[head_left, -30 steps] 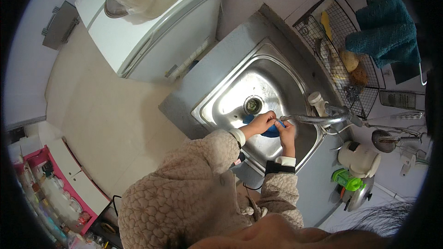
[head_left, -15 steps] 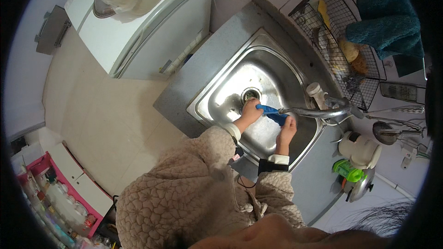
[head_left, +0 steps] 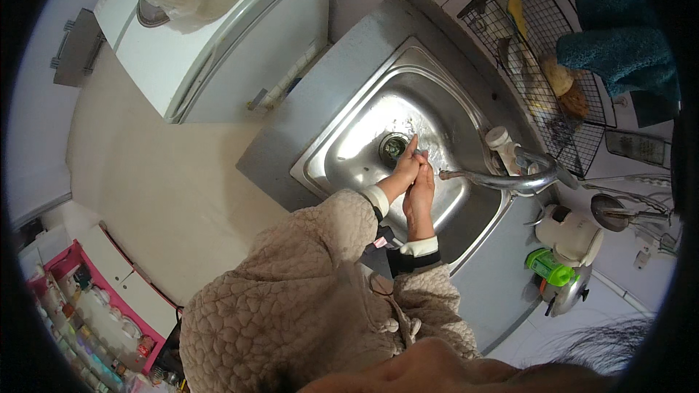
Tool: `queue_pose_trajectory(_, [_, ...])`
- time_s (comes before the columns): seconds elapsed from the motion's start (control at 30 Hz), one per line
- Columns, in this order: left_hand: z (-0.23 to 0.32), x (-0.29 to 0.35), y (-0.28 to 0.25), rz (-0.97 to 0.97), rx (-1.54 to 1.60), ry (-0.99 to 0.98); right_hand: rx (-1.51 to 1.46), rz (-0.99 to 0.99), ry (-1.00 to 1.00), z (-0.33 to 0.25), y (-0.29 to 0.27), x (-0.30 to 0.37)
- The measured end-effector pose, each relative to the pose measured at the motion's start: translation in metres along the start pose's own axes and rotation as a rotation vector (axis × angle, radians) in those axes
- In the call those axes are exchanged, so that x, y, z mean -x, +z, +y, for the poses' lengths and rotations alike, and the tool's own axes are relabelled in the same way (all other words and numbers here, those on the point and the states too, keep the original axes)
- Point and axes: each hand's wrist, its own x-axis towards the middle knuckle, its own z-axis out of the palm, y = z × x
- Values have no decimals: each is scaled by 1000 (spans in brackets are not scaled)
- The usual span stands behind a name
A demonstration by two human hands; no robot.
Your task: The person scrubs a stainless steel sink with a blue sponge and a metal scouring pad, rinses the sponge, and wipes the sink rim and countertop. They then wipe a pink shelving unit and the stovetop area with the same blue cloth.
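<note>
Your left hand (head_left: 408, 166) and right hand (head_left: 419, 200) press together, fingers closed over a mostly hidden grey-blue scrap (head_left: 418, 152), squeezing seemingly unfinished, the round metal drain (head_left: 394, 147) just left of them.

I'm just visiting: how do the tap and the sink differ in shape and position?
The tap is a slim, curved tube; the sink is a broad basin. The tap reaches out above the sink, while the sink is set into the grey counter. Both look shiny and silver.
</note>
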Motion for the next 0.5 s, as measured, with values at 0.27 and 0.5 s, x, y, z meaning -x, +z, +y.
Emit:
queue_pose_trajectory(0.27, [-21, 0, 28, -44, -159, 68, 169, 40, -79, -14, -17, -16])
queue_pose_trajectory(0.5, [-43, -4, 25, -360, -595, 177, 417, 35, -387, -8, -56, -43])
